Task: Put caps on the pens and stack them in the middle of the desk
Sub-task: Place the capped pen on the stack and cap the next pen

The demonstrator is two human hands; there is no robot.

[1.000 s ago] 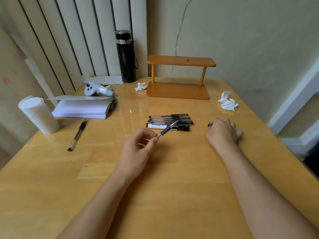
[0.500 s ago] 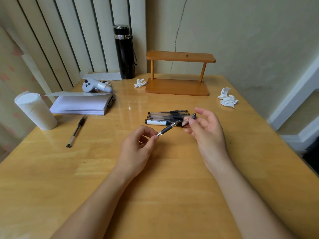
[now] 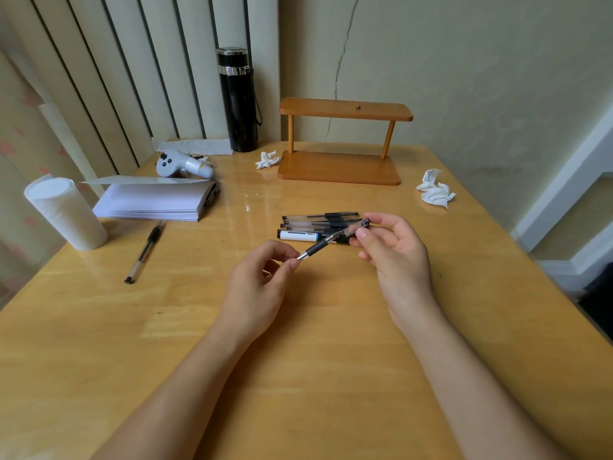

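Observation:
My left hand pinches a black-grip pen by its barrel, tip pointing up and right. My right hand holds a clear pen cap between thumb and fingers, right at the pen's tip. Just behind them, a pile of capped pens lies in the middle of the wooden desk, with a white-barrelled marker along its front. Another pen lies alone at the left, near the paper roll.
A white paper roll stands at the left edge beside a notepad. Behind are a grey controller, a black flask and a wooden shelf stand. Crumpled tissues lie at the right.
My right hand lifted off the desk with the cap and brought it to the tip of the pen held in my left hand. The left hand has hardly moved.

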